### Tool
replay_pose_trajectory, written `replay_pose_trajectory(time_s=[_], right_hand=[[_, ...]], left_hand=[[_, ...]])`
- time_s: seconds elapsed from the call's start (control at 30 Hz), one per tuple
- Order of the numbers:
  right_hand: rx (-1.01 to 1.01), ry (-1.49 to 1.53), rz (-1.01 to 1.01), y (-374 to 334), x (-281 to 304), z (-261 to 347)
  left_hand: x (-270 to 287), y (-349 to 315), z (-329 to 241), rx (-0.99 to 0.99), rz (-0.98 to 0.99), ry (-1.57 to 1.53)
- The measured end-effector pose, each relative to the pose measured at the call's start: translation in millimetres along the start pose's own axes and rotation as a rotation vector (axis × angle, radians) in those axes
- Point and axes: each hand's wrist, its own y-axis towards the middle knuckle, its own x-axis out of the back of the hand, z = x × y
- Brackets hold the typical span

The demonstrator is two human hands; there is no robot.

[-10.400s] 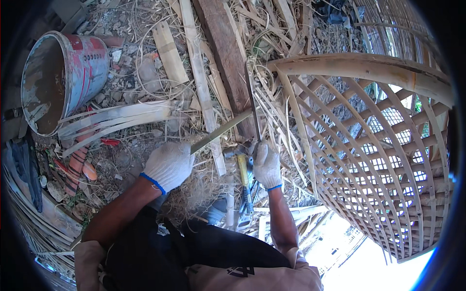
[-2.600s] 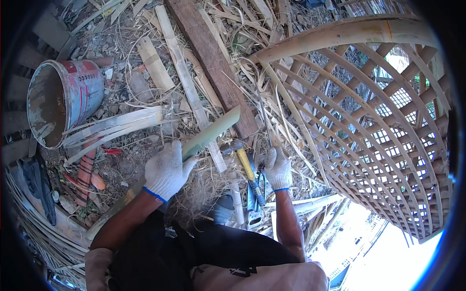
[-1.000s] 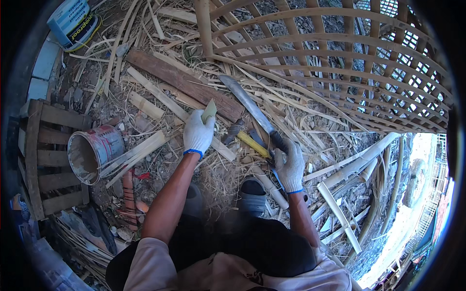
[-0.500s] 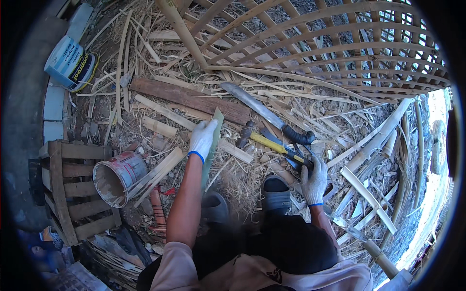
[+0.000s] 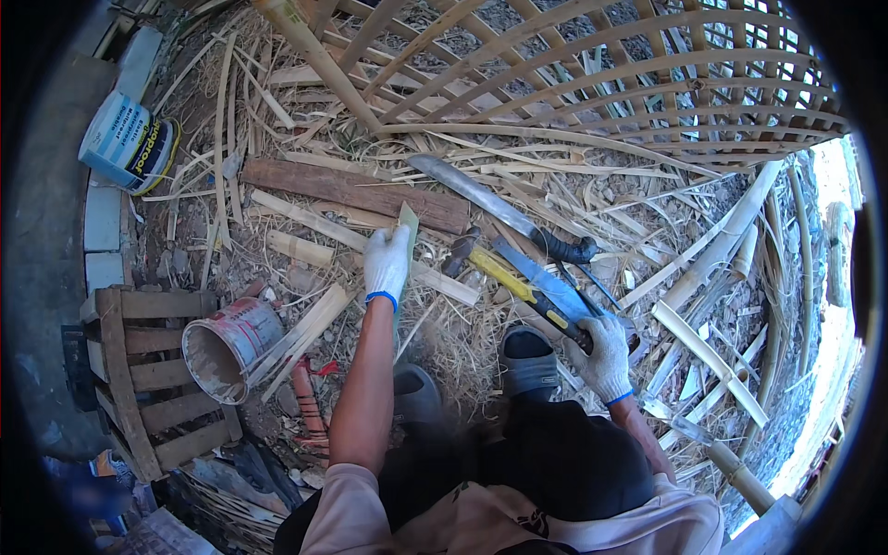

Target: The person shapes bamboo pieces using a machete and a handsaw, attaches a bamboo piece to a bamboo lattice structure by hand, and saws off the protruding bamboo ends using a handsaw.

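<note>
In my gloved left hand (image 5: 386,264), closed fingers hold a thin green bamboo strip (image 5: 408,224) upright, its top end showing past the fingers. My gloved right hand (image 5: 607,354) is closed around the handle of a knife with a broad blue-grey blade (image 5: 541,276). That blade points up and to the left, alongside a hammer (image 5: 507,276) with a yellow and black handle. Above them, a long machete (image 5: 481,200) with a black wrapped handle lies on the ground. Its near end is close to a worn reddish-brown plank (image 5: 356,191).
A bamboo lattice (image 5: 592,83) stands at the far right. To my left are a dirty bucket (image 5: 231,344) on its side, a wooden crate (image 5: 166,379) and a blue-white tub (image 5: 128,143). Split bamboo (image 5: 708,356) and shavings litter the ground around my sandals (image 5: 529,359).
My right hand has closed on the knife's handle, and more of its blade shows above the hammer. My left hand keeps the bamboo strip nearly in place.
</note>
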Motion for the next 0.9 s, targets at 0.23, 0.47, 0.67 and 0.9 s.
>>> replay_pose_trajectory(time_s=[0.23, 0.47, 0.67, 0.9], right_hand=[[-0.06, -0.094, -0.063, -31, 4, -30], [-0.358, -0.177, -0.052, -59, -3, -54], [-0.024, -0.303, -0.102, -39, 1, -47], [-0.124, -0.236, -0.102, -49, -11, -63]], left_hand=[[1, 3, -10, -0.048, -0.116, -0.044], [5, 14, -14, -0.024, -0.138, 0.002], [1, 25, -3, -0.017, -0.169, 0.028], [21, 45, -7, 0.001, -0.212, -0.024]])
